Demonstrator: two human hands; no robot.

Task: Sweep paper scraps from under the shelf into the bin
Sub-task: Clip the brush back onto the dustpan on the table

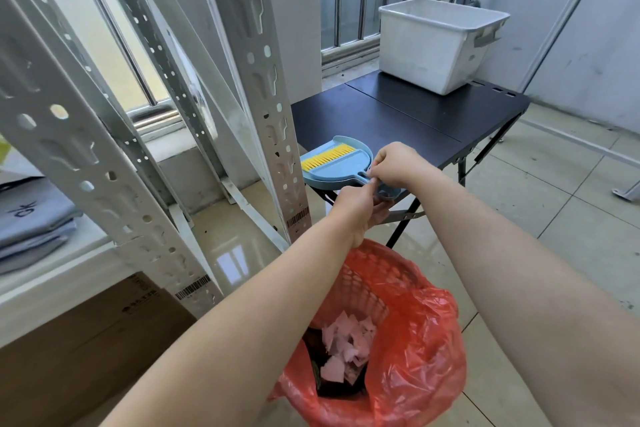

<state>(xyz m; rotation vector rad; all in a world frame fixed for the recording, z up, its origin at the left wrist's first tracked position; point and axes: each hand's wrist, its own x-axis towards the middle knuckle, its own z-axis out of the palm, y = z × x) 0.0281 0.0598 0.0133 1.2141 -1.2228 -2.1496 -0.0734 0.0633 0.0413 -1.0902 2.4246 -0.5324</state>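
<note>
Both hands [375, 184] on dustpan [336, 165] handle

Both arms are bare and reach fwd from the bottom of the view, converging toward the middle. The left forearm comes in from the lower left, w/ the wrist nearly straight. The left hand [356, 210] is seen from its back side, fingers curled and pinching smth small at the front. The right forearm comes from the lower right and is longer in view. The right hand [394, 165] sits just above the left one, knuckles up, fingers bent down and gripping. The two hands nearly touch each other.
</note>
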